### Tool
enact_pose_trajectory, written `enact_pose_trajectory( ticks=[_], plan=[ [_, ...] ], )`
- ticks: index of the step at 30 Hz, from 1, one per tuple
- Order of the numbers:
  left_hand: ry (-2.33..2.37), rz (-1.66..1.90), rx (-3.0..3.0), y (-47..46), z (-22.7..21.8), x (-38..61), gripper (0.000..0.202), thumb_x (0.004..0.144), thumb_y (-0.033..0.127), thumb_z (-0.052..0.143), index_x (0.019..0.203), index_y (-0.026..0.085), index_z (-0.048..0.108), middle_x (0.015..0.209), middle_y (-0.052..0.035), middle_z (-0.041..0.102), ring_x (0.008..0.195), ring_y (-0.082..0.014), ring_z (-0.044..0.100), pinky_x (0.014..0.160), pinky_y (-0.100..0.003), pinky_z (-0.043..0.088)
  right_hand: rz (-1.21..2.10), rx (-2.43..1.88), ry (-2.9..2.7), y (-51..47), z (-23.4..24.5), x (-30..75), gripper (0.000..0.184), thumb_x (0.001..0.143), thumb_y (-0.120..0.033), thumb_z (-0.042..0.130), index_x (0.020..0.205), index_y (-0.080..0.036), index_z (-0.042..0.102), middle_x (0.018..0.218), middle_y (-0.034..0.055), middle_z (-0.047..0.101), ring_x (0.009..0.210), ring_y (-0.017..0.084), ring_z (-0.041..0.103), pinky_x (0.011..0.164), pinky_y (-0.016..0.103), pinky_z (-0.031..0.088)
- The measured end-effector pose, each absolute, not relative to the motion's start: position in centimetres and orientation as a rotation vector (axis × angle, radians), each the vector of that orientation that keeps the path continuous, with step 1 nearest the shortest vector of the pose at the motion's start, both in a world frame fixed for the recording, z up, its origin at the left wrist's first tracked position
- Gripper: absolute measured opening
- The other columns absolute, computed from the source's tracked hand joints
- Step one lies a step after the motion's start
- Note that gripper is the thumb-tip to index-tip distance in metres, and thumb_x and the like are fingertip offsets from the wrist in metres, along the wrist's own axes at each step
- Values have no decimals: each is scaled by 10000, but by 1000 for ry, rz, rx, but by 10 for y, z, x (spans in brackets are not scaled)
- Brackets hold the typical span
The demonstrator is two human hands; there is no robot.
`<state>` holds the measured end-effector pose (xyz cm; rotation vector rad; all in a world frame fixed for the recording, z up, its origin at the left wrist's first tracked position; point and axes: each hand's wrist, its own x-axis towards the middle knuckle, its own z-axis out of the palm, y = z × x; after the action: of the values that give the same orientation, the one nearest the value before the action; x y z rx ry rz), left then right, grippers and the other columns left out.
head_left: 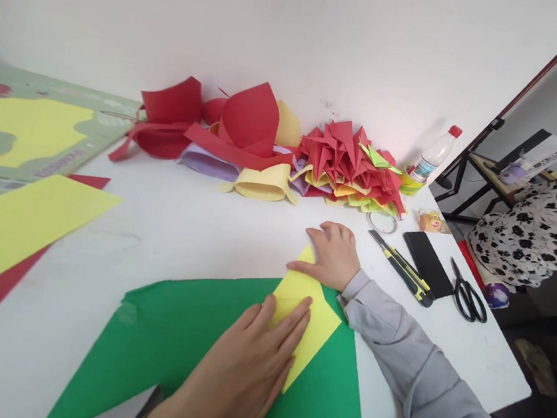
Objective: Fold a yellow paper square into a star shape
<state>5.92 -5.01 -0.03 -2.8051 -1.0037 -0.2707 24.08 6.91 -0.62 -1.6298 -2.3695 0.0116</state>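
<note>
Matt, smooth card for the green sheet (pixel 169 331), with a shinier clear patch of tape (pixel 127 313) at its left corner. Matt paper for the folded yellow piece (pixel 317 334) on it. Beyond the green sheet, crisp matt paper in the red spiky cluster (pixel 335 152) and glossy clear plastic in the bottle (pixel 434 153). To its right, soft matt cloth in the grey sleeve (pixel 395 336), and metal blades on the scissors (pixel 460 282).

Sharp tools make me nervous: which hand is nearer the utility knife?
The right hand is nearer, left of the utility knife across a gap; the left hand lies farther off, on the yellow paper.
</note>
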Motion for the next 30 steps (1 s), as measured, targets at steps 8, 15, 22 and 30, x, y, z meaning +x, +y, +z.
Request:
enact_pose_trajectory(
  ticks=[8,15,22,30],
  plan=[
    [-871,-420,-2978,-35,-4,57,483,947,378,386,1337,166,576,1463,-93,513,1331,-316,434,1107,-467,278,30,-1647,-2377,69,-4,239,778,747,-758,614,1295,-206,574,1285,147,508,1199,339,401,1045,503,273],
    [-825,-552,-3103,-25,-1,61,371,890,232,433,1213,158,598,1418,-101,551,1328,-299,446,1127,-501,298,13,-1622,-2400,68,-2,240,760,771,-745,601,1295,-195,570,1288,161,510,1184,337,410,1025,515,287],
    [-1482,-1026,-2662,-1,1,31,230,936,304,411,929,166,595,899,-96,647,828,-244,612,748,-386,510,76,-1570,-2288,67,-1,244,564,949,-559,490,1327,-142,524,1223,147,566,1155,273,479,1016,428,352],
    [-1702,-903,-2787,1,1,27,294,904,339,383,847,182,624,839,-82,616,797,-252,605,751,-430,515,-1,-1394,-2040,47,-2,251,316,980,-323,404,1138,-137,606,1121,153,613,1115,254,542,978,410,423]
  ],
)
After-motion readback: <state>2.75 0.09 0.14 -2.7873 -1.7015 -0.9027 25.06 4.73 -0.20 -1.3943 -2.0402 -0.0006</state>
